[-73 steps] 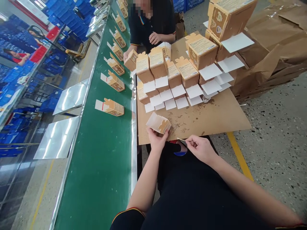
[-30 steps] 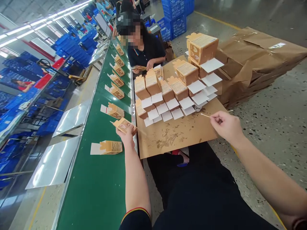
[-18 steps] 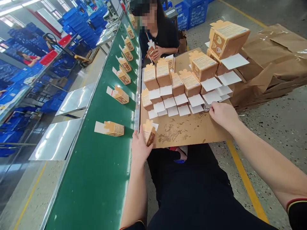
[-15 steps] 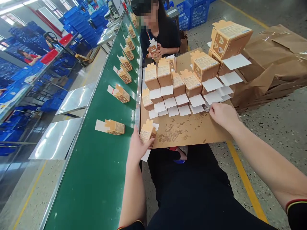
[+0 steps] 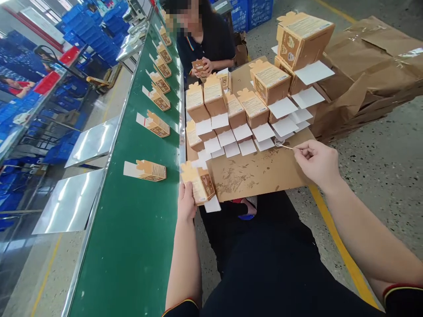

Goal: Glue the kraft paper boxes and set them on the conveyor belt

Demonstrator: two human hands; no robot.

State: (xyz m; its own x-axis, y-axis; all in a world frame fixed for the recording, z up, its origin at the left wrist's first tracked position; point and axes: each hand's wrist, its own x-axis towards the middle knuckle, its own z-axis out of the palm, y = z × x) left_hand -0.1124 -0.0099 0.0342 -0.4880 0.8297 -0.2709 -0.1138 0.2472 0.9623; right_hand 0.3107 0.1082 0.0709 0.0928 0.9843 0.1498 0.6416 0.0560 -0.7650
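My left hand is closed on the side of a small brown printed carton, held tilted at the near left corner of the cardboard sheet. Its white flap hangs down toward me and its tabbed top flap stands up. Between the fingertips of my right hand is a thin light-coloured stick. The stick's far end is at a small clear dish by the front row of cartons. Stacked cartons with white flaps toward me stand beyond both hands.
To the left, a green conveyor belt carries a line of cartons. Across the cardboard sheet a co-worker holds a carton. Brown paper-covered stacks lie at right.
My right hand has drawn back from the dish, and the stick now shows. My left hand has turned the carton, so its printed side faces more to the right.
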